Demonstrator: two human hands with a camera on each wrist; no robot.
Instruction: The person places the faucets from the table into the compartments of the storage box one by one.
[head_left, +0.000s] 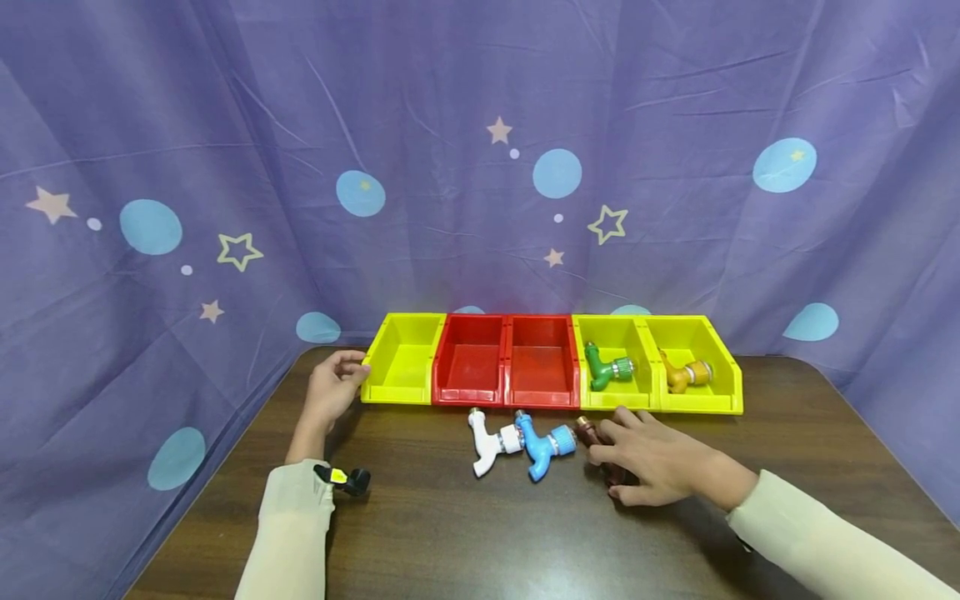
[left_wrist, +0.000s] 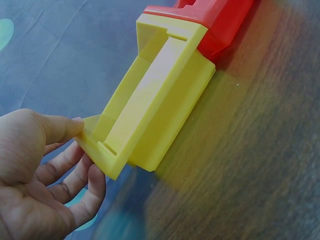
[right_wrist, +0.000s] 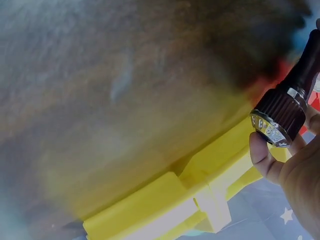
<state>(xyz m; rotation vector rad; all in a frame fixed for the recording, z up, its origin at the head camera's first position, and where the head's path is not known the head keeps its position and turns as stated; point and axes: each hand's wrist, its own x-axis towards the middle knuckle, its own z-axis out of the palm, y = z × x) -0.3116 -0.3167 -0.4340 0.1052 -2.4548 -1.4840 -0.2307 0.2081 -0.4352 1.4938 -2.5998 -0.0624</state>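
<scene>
At the row's left end my left hand (head_left: 337,385) pinches the side wall of a yellow bin (head_left: 369,375). The left wrist view shows the thumb (left_wrist: 62,128) on one face and the fingers on the other. My right hand (head_left: 651,458) holds a dark brown tap (head_left: 587,432) in front of the bins. In the right wrist view the tap's ribbed knob (right_wrist: 281,114) shows against the fingers; the rest is partly hidden. Left of this hand lie a blue tap (head_left: 538,446) and a white tap (head_left: 486,446) on the table, side by side.
Two red bins (head_left: 469,397) (head_left: 542,398) stand mid-row. Right of them, one yellow bin (head_left: 611,402) holds a green tap (head_left: 600,367), and the end yellow bin (head_left: 701,403) an orange-yellow tap (head_left: 682,377). A purple curtain (head_left: 450,100) hangs behind the wooden table (head_left: 450,542).
</scene>
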